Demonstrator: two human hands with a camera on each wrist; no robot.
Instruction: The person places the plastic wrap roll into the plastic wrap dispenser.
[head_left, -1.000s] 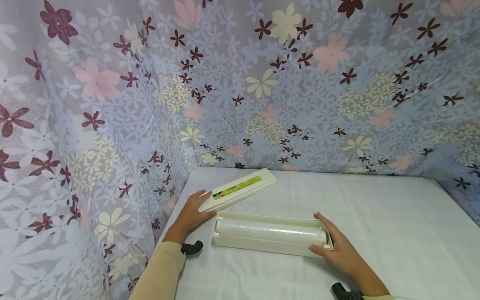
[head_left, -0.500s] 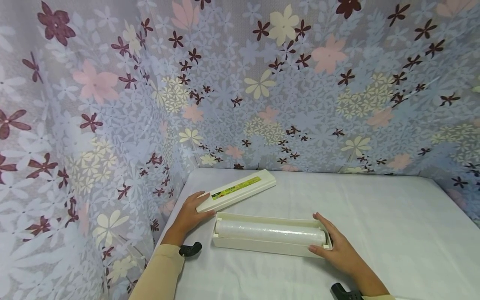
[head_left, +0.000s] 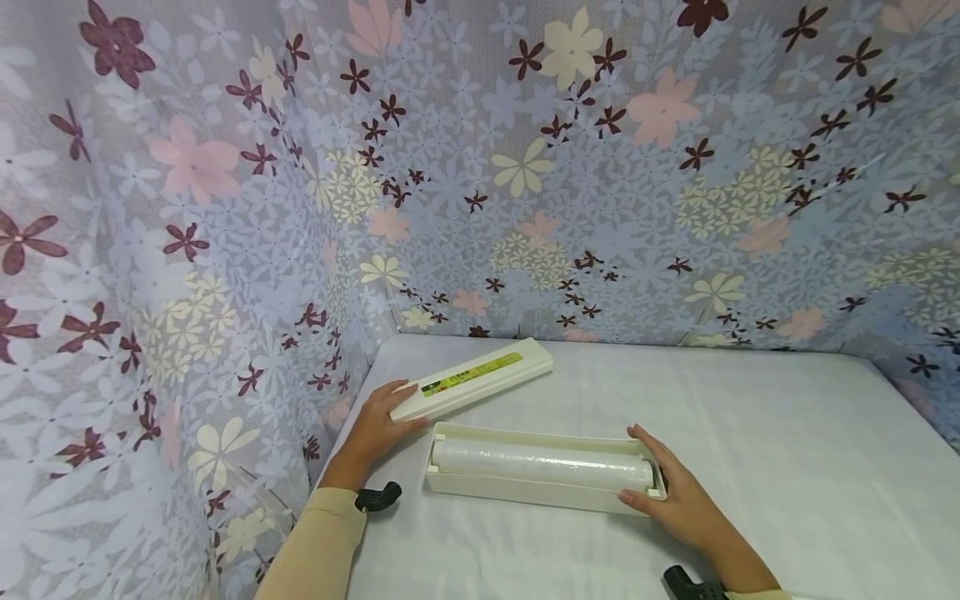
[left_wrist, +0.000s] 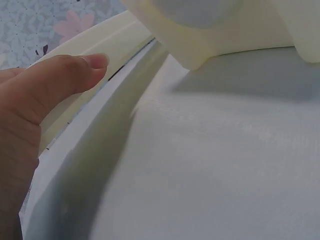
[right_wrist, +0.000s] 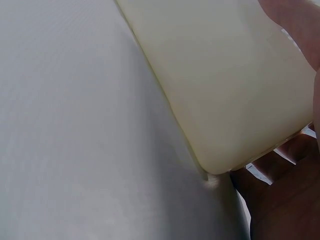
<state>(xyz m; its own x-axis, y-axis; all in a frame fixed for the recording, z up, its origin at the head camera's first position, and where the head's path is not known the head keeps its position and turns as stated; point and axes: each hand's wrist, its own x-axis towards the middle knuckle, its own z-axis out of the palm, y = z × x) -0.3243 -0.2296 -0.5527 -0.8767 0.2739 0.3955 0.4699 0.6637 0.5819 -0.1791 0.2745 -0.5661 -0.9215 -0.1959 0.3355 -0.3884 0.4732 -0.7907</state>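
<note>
A long cream box [head_left: 525,492] lies with its top off on the white-covered table. Inside it is a roll of cling film [head_left: 540,463]. My right hand [head_left: 678,504] grips the box's right end, thumb at the near side and fingers at the far side. In the right wrist view, the smooth wall of the box [right_wrist: 225,90] sits between thumb and fingers. Behind the box, a white lid [head_left: 487,392] with a yellow-green label lies at a slant. My left hand [head_left: 378,429] holds its left end, with the thumb along the near edge of the lid [left_wrist: 120,40] in the left wrist view.
A floral curtain [head_left: 525,208] hangs behind the table and down its left side. White cloth [head_left: 787,450] covers the tabletop to the right of the box. A black wrist mount [head_left: 378,497] sticks out from the left wrist.
My left hand and the lid's near end have shifted slightly to the left. The right hand, box and roll have kept their places.
</note>
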